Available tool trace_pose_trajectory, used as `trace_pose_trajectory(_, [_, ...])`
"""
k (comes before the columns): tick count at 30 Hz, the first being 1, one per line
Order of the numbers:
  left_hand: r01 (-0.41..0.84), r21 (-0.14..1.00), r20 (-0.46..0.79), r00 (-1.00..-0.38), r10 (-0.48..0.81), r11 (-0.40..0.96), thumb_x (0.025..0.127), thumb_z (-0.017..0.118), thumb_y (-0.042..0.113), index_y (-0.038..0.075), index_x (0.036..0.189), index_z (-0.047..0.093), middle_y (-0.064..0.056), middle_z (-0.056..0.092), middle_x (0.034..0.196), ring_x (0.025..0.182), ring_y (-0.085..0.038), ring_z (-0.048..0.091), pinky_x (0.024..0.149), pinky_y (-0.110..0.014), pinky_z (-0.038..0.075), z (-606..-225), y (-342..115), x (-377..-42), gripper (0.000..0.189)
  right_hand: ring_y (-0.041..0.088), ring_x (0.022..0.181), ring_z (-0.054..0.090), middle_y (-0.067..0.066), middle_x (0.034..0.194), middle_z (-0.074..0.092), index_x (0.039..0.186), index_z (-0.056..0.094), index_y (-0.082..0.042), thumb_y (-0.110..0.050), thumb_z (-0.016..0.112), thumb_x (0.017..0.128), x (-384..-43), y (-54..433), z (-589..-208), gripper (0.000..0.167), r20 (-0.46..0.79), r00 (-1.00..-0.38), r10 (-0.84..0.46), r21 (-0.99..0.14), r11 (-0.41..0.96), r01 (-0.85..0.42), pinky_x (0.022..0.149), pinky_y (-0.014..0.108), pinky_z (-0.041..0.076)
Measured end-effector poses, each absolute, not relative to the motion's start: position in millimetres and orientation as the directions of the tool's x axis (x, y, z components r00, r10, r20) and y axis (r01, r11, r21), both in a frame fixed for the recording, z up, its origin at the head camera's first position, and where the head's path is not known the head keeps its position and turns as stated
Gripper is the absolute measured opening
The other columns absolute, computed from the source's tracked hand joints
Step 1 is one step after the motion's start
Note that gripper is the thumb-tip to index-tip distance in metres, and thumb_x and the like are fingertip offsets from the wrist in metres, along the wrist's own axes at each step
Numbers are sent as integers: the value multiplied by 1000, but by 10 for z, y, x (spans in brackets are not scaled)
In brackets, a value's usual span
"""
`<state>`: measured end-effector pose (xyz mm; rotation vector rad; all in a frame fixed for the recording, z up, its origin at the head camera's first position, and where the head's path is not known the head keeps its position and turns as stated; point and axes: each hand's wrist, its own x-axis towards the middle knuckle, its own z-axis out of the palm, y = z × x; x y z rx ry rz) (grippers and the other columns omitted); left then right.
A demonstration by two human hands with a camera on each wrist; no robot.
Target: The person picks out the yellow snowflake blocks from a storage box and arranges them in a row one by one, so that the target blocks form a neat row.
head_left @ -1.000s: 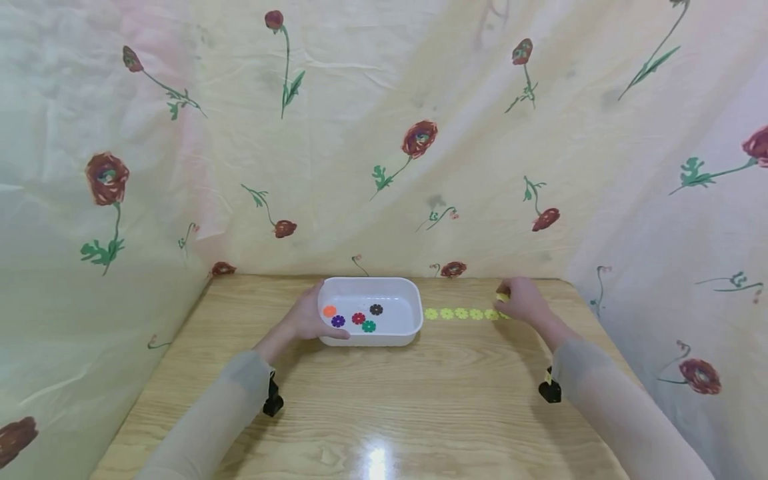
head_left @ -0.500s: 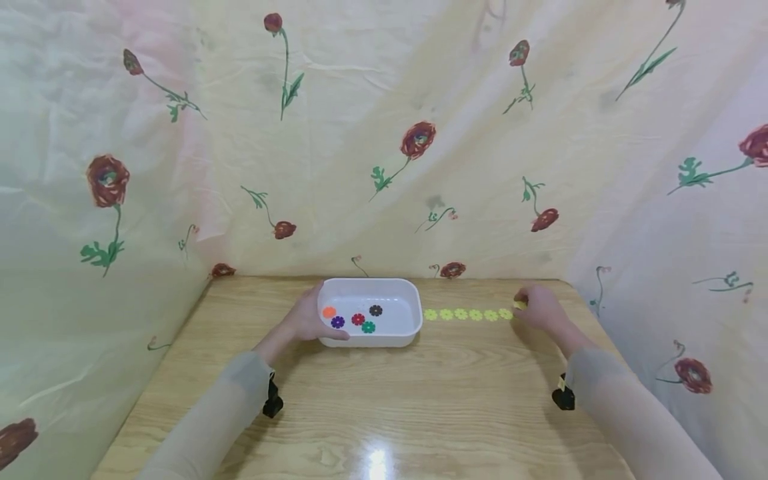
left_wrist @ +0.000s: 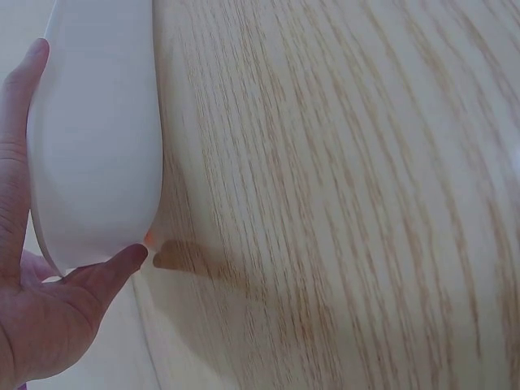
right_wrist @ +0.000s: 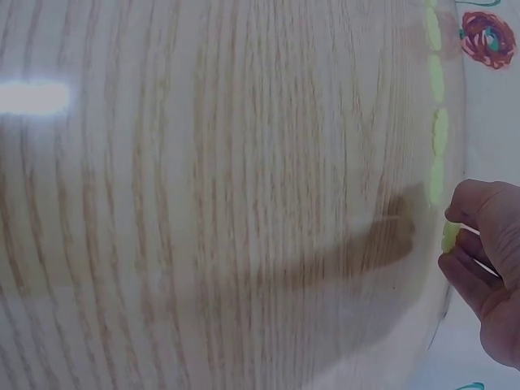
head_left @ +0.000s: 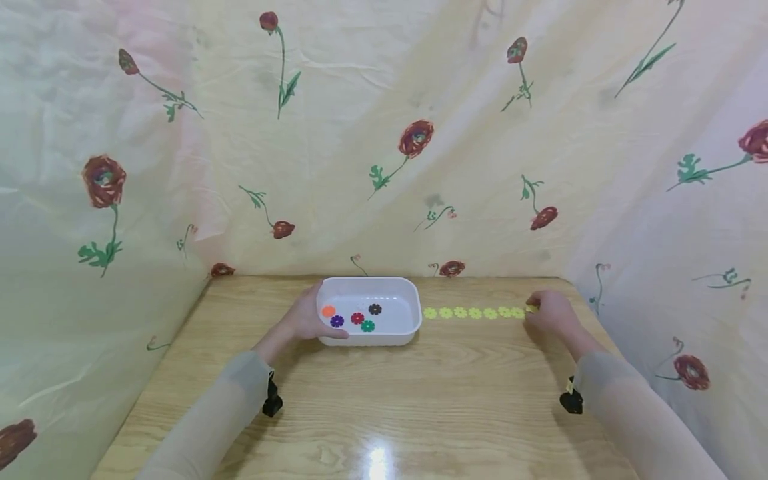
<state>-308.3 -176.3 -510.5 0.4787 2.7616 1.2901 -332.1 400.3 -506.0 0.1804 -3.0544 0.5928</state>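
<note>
My left hand grips the left end of a white plastic tub, thumb on its near side; in the left wrist view the fingers spread along the tub's wall. Several flower-shaped plastic discs lie in it, among them an orange disc, a purple disc and a green disc. From the tub's right side runs a straight row of yellow flower discs. At the row's right end my right hand pinches another yellow flower disc between thumb and fingers.
The wooden table carries the tub and the row near its back edge. A flower-printed cloth hangs behind and along both sides. Black wrist cameras sit under both sleeves.
My right hand has moved right in steps along the row. More yellow discs now show at the row's right end, with another in the fingers. The left hand and tub stay put.
</note>
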Motion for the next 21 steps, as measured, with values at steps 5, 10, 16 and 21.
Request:
trace_pose_trajectory(5, [256, 763, 80, -948, 307, 593, 66, 103, 38, 14, 161, 36, -13, 58, 145, 127, -35, 59, 113, -57, 50, -5089, -1766, -3089, 118, 53, 106, 67, 36, 112, 71, 114, 69, 14, -7, 72, 79, -3295, 4037, -5087, 40, 64, -992, -111, -355, 926, -127, 95, 65, 57])
trace_pose_trajectory(10, [259, 773, 80, -946, 315, 580, 67, 104, 35, 15, 160, 37, -13, 58, 146, 128, -34, 59, 114, -58, 50, -5080, -1778, -3096, 117, 53, 106, 68, 36, 114, 71, 115, 69, 14, -6, 73, 80, -3263, 4031, -5089, 41, 45, -992, -115, -350, 929, -123, 95, 64, 57])
trace_pose_trajectory(16, [250, 751, 70, -951, 301, 612, 68, 103, 39, 15, 161, 35, -12, 57, 147, 128, -33, 58, 114, -58, 49, -5072, -1797, -3086, 118, 52, 102, 69, 34, 110, 72, 113, 70, 14, -6, 75, 81, -3229, 4004, -5095, 38, 51, -991, -126, -335, 932, -136, 93, 64, 57])
trace_pose_trajectory(21, [244, 739, 65, -953, 294, 627, 66, 103, 42, 15, 161, 34, -12, 57, 146, 127, -33, 58, 114, -57, 50, -5081, -1815, -3087, 120, 48, 98, 69, 32, 106, 73, 114, 70, 13, -6, 74, 81, -3200, 3986, -5093, 37, 63, -991, -120, -327, 936, -134, 90, 63, 58])
